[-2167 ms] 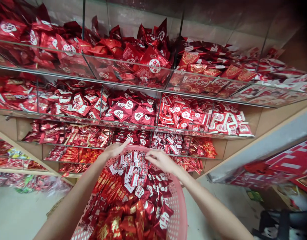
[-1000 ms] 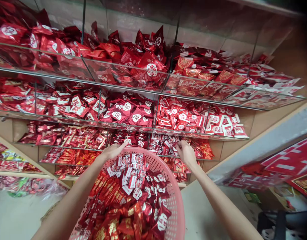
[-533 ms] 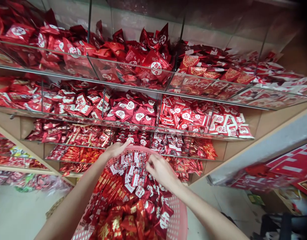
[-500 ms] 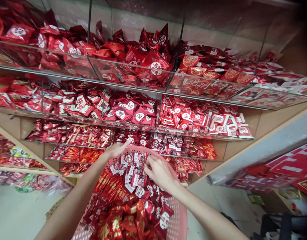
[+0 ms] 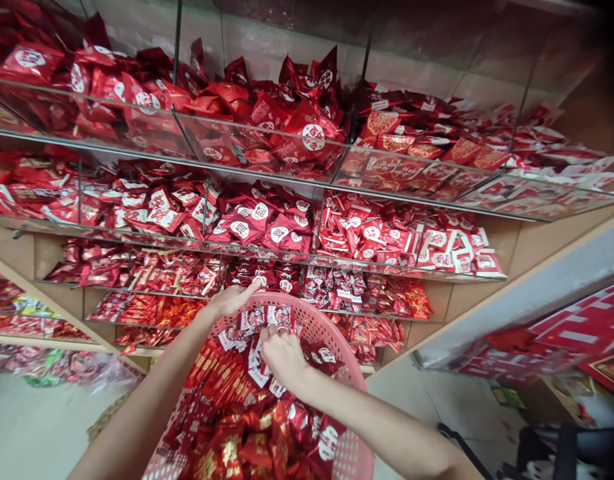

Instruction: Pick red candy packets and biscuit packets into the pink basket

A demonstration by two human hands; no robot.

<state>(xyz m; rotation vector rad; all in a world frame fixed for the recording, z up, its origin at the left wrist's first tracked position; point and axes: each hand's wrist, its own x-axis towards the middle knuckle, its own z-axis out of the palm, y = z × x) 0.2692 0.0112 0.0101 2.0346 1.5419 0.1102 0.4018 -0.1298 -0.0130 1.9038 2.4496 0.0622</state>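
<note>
A pink perforated basket (image 5: 354, 427) is filled with small wrapped packets, among them orange-red sticks (image 5: 221, 373), red and gold packets (image 5: 257, 450) and white-and-red ones. My left hand (image 5: 235, 297) grips the basket's far left rim, its thumb pointing along the edge. Inside the basket, my right hand (image 5: 281, 353) is closed over the white-and-red packets near the far side. Its curled fingers hide whatever they hold.
Tiered shelves with clear fronts (image 5: 267, 250) hold red packets in compartments beyond the basket. Bagged goods (image 5: 61, 363) lie at lower left. A grey wall edge (image 5: 451, 333) and red printed packaging (image 5: 581, 327) stand at right, above a dark object (image 5: 557, 453).
My right hand has moved left across the packets in the basket, its fingers now lower among them. My left hand stays on the rim.
</note>
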